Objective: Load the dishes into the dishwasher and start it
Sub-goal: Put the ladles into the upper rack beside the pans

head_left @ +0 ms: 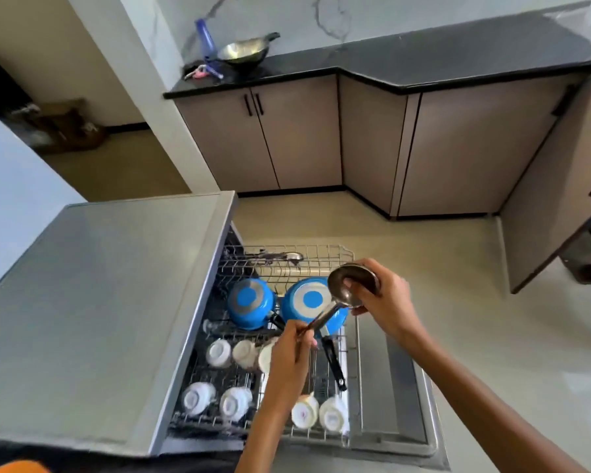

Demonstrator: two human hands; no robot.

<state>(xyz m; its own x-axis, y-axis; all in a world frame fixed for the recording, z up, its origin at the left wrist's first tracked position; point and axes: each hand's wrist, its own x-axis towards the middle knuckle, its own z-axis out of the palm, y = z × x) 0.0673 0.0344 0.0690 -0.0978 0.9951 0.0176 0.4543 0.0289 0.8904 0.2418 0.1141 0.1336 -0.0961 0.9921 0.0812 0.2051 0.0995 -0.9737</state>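
A steel ladle (342,288) hangs over the pulled-out dishwasher rack (321,254). My left hand (292,349) grips its handle, and my right hand (386,302) holds its round bowl from the right. Under the ladle sit two blue pans, one at the left (249,302) and one in the middle (307,298), both upside down. Several white cups (219,353) stand upside down in the rows nearer me. A metal utensil (280,257) lies at the rack's far end. The dishwasher door (403,387) lies open flat at the right.
The dishwasher's grey top (99,302) fills the left. On the black counter (423,59) at the back stand a steel wok (246,51) and a blue bottle (205,37). A cupboard door (553,186) hangs open at the right.
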